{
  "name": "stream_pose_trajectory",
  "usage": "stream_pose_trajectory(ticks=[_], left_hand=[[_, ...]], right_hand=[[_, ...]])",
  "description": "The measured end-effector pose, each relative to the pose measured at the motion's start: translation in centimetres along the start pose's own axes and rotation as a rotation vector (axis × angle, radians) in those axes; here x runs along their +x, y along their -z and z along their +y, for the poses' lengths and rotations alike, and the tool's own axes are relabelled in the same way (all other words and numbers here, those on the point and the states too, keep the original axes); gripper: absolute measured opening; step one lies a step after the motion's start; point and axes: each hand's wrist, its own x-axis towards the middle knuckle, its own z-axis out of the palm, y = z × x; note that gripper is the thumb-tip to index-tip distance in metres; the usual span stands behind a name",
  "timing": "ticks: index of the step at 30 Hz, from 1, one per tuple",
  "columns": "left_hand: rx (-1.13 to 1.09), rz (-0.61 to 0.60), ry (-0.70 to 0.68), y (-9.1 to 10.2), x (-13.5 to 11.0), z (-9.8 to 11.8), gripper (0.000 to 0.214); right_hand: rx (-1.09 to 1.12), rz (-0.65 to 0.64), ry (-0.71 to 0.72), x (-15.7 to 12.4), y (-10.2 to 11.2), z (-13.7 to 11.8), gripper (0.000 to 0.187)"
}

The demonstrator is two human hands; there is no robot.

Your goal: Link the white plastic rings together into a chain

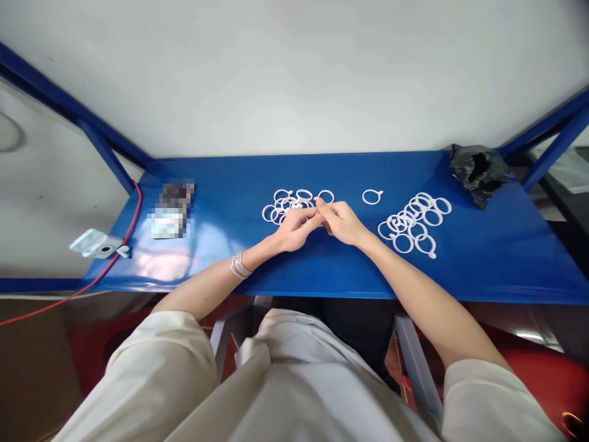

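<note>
while your left hand (pixel 294 230) and right hand (pixel 343 224) meet over the blue counter (pixel 464 270), the fingers (pixel 317 212) of both are closed and pinched together, and what they grip can't be told from this view. a heap of white plastic rings (pixel 304 194) lies just past your hands. one lone ring (pixel 372 189) sits to the right of them, and a second heap of rings (pixel 411 224), a bit bigger, lies past it.

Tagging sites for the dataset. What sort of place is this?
Probably a small hand-assembly workstation, though I can't be sure. It shows a glossy blue bench against a white wall, loose piles of white plastic rings on the bench, and the left hand and right hand working together above them.
</note>
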Motion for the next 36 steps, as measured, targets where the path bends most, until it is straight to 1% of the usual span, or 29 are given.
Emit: stream_pose_trajectory(ticks=[4,6,9,12,14,16,19,22,28,30,32,36], left_hand=[[-0.158,0.007,0.026,0.3,0.1,-0.3,0.068],[-0.175,0.012,0.036,0.6,0.2,-0.5,0.069],[-0.163,0.057,0.047,0.8,0.3,-0.8,0.067],[-0.158,0.146,0.043,1.0,0.3,-1.1,0.061],[-0.156,0.188,0.041,1.0,0.3,-1.4,0.056],[-0.145,0.201,0.048,1.0,0.3,-1.6,0.054],[-0.107,0.195,0.049,0.9,0.2,-1.7,0.053],[-0.062,0.200,0.022,0.8,0.1,-1.5,0.050],[-0.062,0.259,-0.055,0.7,0.4,-1.2,0.049],[-0.050,0.258,-0.074,0.7,0.4,-1.1,0.049],[-0.043,0.254,-0.076,0.7,0.4,-1.1,0.049],[-0.015,0.261,-0.070,0.6,0.3,-1.1,0.050]], right_hand=[[0.137,-0.019,-0.010,0.0,-0.7,0.2,0.080],[0.194,-0.025,0.003,0.1,-0.7,0.3,0.078],[0.205,0.012,0.053,0.2,-0.3,0.3,0.069],[0.090,0.081,0.141,0.0,0.4,0.1,0.055],[-0.017,0.128,0.192,-0.2,0.8,-0.1,0.058],[-0.105,0.156,0.226,-0.3,0.9,-0.1,0.058],[-0.199,0.173,0.293,-0.3,0.8,0.2,0.045],[-0.273,0.201,0.353,-0.2,0.7,0.6,0.035],[-0.418,0.289,0.421,-0.2,0.7,0.3,0.022],[-0.460,0.303,0.466,-0.3,0.7,0.1,0.021],[-0.483,0.301,0.498,-0.4,0.7,0.1,0.024],[-0.491,0.237,0.478,-0.5,1.0,0.0,0.029]])
